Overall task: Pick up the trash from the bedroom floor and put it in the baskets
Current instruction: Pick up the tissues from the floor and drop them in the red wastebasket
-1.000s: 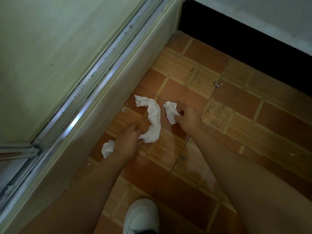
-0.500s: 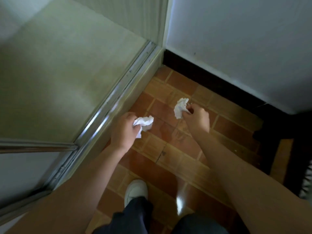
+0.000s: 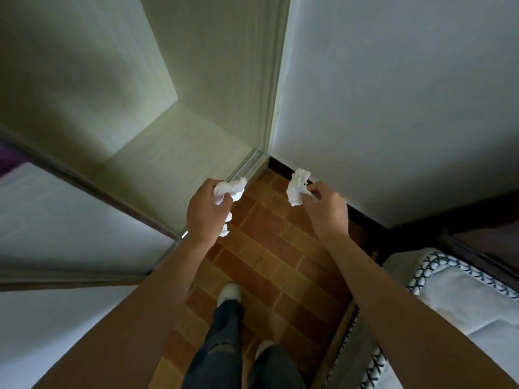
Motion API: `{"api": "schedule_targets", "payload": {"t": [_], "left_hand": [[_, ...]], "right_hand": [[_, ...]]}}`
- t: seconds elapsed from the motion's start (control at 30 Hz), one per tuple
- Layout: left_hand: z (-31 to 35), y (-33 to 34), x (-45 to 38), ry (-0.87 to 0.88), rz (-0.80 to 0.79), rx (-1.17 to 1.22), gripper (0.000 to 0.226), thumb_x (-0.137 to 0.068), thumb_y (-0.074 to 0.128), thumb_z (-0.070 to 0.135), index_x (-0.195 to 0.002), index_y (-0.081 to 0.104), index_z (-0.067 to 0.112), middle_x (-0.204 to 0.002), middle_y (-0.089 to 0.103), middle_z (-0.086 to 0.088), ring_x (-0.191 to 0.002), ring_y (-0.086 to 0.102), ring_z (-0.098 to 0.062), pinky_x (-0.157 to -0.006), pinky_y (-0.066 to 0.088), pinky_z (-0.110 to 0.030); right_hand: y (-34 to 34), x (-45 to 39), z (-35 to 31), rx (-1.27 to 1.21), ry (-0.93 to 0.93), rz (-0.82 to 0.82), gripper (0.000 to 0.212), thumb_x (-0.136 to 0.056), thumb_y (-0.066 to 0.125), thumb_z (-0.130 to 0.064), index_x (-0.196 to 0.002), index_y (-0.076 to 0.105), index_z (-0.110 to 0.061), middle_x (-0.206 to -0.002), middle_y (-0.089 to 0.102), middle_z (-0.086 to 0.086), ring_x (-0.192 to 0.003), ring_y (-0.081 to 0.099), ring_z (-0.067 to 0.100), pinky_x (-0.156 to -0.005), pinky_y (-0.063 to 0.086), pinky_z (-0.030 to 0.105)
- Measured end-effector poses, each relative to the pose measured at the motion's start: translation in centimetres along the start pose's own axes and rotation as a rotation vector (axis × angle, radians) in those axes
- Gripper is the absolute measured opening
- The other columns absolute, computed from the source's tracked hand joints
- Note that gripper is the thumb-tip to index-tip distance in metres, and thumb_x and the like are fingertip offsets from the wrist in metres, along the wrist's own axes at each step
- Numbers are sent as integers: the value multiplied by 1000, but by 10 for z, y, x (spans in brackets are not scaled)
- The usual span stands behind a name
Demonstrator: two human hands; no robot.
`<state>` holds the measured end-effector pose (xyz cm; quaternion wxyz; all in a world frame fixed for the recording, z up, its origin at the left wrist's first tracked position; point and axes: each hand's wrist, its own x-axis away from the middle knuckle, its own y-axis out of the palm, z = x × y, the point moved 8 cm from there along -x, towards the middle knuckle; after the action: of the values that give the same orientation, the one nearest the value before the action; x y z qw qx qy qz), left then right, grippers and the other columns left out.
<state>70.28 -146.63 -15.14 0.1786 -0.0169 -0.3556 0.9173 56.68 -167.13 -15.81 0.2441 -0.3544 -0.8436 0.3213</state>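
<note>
We've got both hands up over the tiled floor (image 3: 269,242): left hand (image 3: 206,211) clenched round a crumpled tissue wad (image 3: 231,189), right hand (image 3: 327,209) pinching another tissue (image 3: 297,185) w/ fingertips, near the wall (image 3: 393,108).

The floor (image 3: 269,248) is laid in reddish-brown rectangular tiles with paler grout lines, glossy in places. Along its left edge runs a metal sliding-door track (image 3: 247,167); along its far edge, a dark skirting strip (image 3: 280,165) at the foot of the wall. At its right edge stands a bed with a white mattress (image 3: 449,299). A white shoe (image 3: 230,293) stands on the tiles near the middle.
</note>
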Motion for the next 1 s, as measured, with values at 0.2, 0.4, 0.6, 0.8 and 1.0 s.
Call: {"api": "schedule_targets", "payload": {"t": [0.2,0.4,0.6,0.8,1.0], "left_hand": [[50,-94,64,26,151,-12,22,-88,57,21,-101,58,3,-86,55,-1,-79,54,-19,-79,46,-30],[31,-179,144,-99,270,15,25,-90,55,25,-104,58,5,-98,67,-16,-88,61,-32,-81,47,-36],[-26,-262,244,-235,447,31,25,-90,55,26,-108,60,9,-105,68,-13,-93,63,-30,-82,48,-35],[-101,-339,361,-407,680,64,18,-88,57,22,-102,62,12,-98,68,-8,-83,61,-22,-73,48,-30],[-166,-402,489,-587,865,38,19,-88,56,21,-102,61,10,-95,68,-7,-84,62,-25,-74,50,-36]], "right_hand": [[-55,69,-68,48,-179,-61,25,-88,53,-18,-110,62,-8,-94,66,10,-73,52,16,-55,32,22],[-52,137,-122,80,-337,-189,26,-90,53,-19,-113,61,-9,-101,68,13,-74,58,20,-59,39,21],[-6,220,-182,188,-573,-384,25,-92,52,-19,-111,61,-6,-107,67,13,-92,60,24,-77,39,24],[66,323,-238,155,-809,-549,14,-88,58,-15,-96,65,-6,-89,67,10,-74,55,16,-62,37,21],[138,447,-278,123,-932,-766,11,-88,56,-15,-93,64,-8,-81,60,3,-70,53,17,-59,37,21]]}}
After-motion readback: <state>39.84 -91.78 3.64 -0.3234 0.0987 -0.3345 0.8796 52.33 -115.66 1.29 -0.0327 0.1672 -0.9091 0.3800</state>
